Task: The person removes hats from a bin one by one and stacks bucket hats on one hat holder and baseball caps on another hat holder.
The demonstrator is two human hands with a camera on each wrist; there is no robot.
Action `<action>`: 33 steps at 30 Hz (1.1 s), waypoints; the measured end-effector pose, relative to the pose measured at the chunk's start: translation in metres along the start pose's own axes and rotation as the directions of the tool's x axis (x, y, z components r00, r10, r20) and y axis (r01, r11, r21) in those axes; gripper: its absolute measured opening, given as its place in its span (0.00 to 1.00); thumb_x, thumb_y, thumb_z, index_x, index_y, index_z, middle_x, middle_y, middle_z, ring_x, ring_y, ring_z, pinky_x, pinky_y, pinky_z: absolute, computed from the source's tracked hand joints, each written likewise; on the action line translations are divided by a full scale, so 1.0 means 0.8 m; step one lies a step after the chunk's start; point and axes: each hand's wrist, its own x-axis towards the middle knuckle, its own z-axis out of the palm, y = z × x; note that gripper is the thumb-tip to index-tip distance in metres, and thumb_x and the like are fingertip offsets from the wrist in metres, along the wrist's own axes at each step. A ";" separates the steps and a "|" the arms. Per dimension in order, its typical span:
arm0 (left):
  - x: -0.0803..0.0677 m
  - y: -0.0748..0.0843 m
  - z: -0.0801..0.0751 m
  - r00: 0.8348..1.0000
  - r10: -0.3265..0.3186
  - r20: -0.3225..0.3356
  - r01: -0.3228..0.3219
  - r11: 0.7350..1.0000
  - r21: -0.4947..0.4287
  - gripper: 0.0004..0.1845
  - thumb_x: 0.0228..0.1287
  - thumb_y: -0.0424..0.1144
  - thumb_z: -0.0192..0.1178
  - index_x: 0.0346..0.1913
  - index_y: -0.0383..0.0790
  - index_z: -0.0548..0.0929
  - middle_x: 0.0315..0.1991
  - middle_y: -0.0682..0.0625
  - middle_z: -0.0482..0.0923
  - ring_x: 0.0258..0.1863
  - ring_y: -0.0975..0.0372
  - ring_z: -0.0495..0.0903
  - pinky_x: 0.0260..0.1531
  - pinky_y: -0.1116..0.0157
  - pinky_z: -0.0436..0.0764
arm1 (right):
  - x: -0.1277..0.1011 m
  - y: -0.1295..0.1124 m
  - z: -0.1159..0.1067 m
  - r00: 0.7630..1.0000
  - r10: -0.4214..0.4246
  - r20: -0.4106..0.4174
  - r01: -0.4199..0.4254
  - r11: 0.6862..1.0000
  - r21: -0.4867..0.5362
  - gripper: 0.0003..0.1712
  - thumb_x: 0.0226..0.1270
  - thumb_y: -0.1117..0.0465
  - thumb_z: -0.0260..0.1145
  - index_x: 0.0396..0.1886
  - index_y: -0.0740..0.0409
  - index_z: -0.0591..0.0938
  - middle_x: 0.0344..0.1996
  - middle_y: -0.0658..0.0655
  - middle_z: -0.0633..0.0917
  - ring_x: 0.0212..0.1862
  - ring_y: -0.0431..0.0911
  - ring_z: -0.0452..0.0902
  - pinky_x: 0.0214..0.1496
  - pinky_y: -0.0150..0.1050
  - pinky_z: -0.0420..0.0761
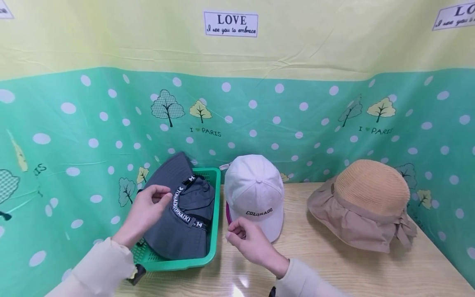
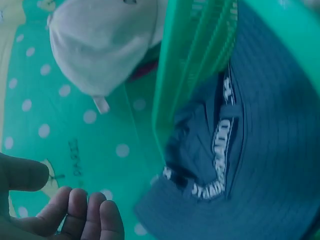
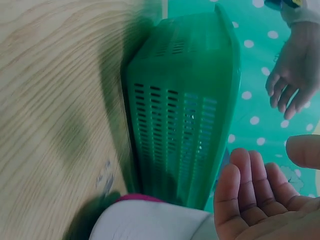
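I see my left hand (image 1: 146, 210) hovering loose-fingered and empty over the grey cap (image 1: 183, 214) lying in the green basket (image 1: 215, 194), my right hand (image 1: 246, 241) relaxed, holding nothing, beside the white cap (image 1: 254, 189)

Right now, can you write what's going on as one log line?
left hand: open, over grey hat in green basket | right hand: empty, near white cap | straw hat: on table
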 end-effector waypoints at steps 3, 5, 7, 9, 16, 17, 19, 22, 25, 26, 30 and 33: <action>0.013 -0.006 -0.006 1.000 -0.006 -0.014 0.006 1.000 0.027 0.18 0.71 0.40 0.52 0.55 0.29 0.74 0.46 0.38 0.77 0.45 0.51 0.76 0.43 0.59 0.77 | 0.002 0.001 0.008 1.000 0.006 0.001 -0.006 1.000 -0.004 0.10 0.66 0.57 0.64 0.41 0.59 0.78 0.31 0.49 0.81 0.33 0.40 0.76 0.36 0.33 0.78; 0.023 -0.010 -0.010 1.000 -0.020 -0.018 0.021 0.999 0.045 0.19 0.71 0.41 0.51 0.55 0.28 0.74 0.46 0.38 0.76 0.45 0.50 0.76 0.42 0.58 0.77 | 0.003 0.001 0.013 1.000 0.016 0.007 -0.016 1.000 -0.003 0.12 0.66 0.57 0.64 0.41 0.60 0.78 0.31 0.49 0.81 0.32 0.40 0.76 0.35 0.33 0.78; 0.032 -0.016 -0.014 0.999 -0.036 -0.019 0.037 0.997 0.063 0.19 0.71 0.41 0.51 0.55 0.28 0.74 0.46 0.37 0.76 0.44 0.50 0.76 0.40 0.57 0.77 | 0.004 0.001 0.017 1.000 0.025 0.014 -0.024 1.000 -0.004 0.13 0.66 0.56 0.64 0.42 0.61 0.77 0.29 0.48 0.81 0.31 0.40 0.77 0.35 0.33 0.78; 0.041 -0.023 -0.018 0.999 -0.044 -0.023 0.046 0.995 0.089 0.20 0.71 0.41 0.51 0.55 0.27 0.74 0.46 0.36 0.77 0.43 0.49 0.76 0.39 0.57 0.77 | 0.005 0.002 0.022 0.999 0.032 0.020 -0.032 0.999 -0.005 0.15 0.66 0.56 0.64 0.43 0.63 0.77 0.27 0.47 0.81 0.30 0.39 0.77 0.34 0.33 0.79; 0.072 -0.050 -0.023 0.999 -0.038 -0.008 0.038 0.982 0.187 0.22 0.70 0.40 0.51 0.55 0.22 0.73 0.47 0.30 0.76 0.43 0.44 0.76 0.39 0.51 0.77 | 0.006 -0.001 0.037 0.995 0.087 0.039 -0.088 0.996 0.018 0.25 0.66 0.55 0.64 0.53 0.70 0.74 0.25 0.47 0.81 0.27 0.40 0.78 0.30 0.33 0.78; 0.076 -0.054 -0.023 0.999 -0.031 -0.008 0.033 0.977 0.209 0.22 0.70 0.40 0.51 0.55 0.21 0.73 0.47 0.29 0.75 0.43 0.42 0.76 0.40 0.50 0.77 | 0.006 -0.002 0.039 0.994 0.098 0.040 -0.099 0.995 0.022 0.26 0.65 0.55 0.65 0.54 0.70 0.73 0.25 0.48 0.82 0.27 0.41 0.78 0.30 0.33 0.78; 0.083 -0.061 -0.023 1.000 -0.031 -0.004 0.031 0.969 0.247 0.24 0.69 0.41 0.51 0.56 0.19 0.71 0.49 0.26 0.74 0.46 0.39 0.75 0.43 0.46 0.76 | 0.006 -0.002 0.042 0.992 0.119 0.045 -0.120 0.992 0.027 0.27 0.65 0.55 0.65 0.56 0.70 0.73 0.25 0.48 0.82 0.27 0.42 0.79 0.29 0.33 0.78; 0.093 -0.074 -0.024 0.999 -0.050 0.001 0.048 0.954 0.295 0.27 0.69 0.41 0.51 0.58 0.18 0.69 0.52 0.23 0.71 0.49 0.35 0.72 0.47 0.43 0.73 | 0.005 -0.003 0.047 0.989 0.140 0.057 -0.142 0.989 0.031 0.29 0.65 0.55 0.65 0.58 0.70 0.72 0.25 0.48 0.82 0.26 0.42 0.79 0.28 0.33 0.78; 0.100 -0.087 -0.024 0.996 -0.091 0.017 0.080 0.942 0.326 0.30 0.68 0.42 0.51 0.60 0.16 0.66 0.54 0.21 0.67 0.52 0.33 0.70 0.49 0.41 0.72 | 0.005 -0.002 0.050 0.988 0.141 0.064 -0.143 0.990 0.021 0.31 0.65 0.54 0.65 0.60 0.71 0.71 0.24 0.46 0.82 0.25 0.40 0.78 0.28 0.33 0.78; 0.101 -0.091 -0.025 0.994 -0.105 0.023 0.091 0.939 0.333 0.31 0.67 0.42 0.51 0.60 0.15 0.65 0.54 0.20 0.67 0.52 0.33 0.69 0.49 0.41 0.72 | 0.005 -0.002 0.051 0.989 0.137 0.063 -0.138 0.990 0.016 0.32 0.65 0.54 0.66 0.60 0.71 0.70 0.24 0.46 0.82 0.25 0.40 0.77 0.28 0.33 0.77; 0.104 -0.105 -0.024 0.987 -0.156 0.045 0.131 0.930 0.344 0.31 0.67 0.43 0.53 0.57 0.13 0.65 0.49 0.19 0.68 0.47 0.33 0.72 0.43 0.42 0.74 | 0.005 0.000 0.053 0.990 0.128 0.064 -0.127 0.992 -0.012 0.34 0.65 0.54 0.66 0.61 0.74 0.69 0.24 0.44 0.82 0.24 0.38 0.76 0.28 0.32 0.77; 0.106 -0.111 -0.022 0.984 -0.176 0.038 0.152 0.925 0.348 0.29 0.66 0.42 0.53 0.52 0.12 0.67 0.44 0.20 0.70 0.42 0.35 0.74 0.39 0.44 0.75 | 0.005 0.001 0.054 0.989 0.133 0.063 -0.131 0.991 -0.028 0.35 0.64 0.54 0.66 0.61 0.74 0.69 0.23 0.44 0.81 0.24 0.37 0.76 0.28 0.32 0.77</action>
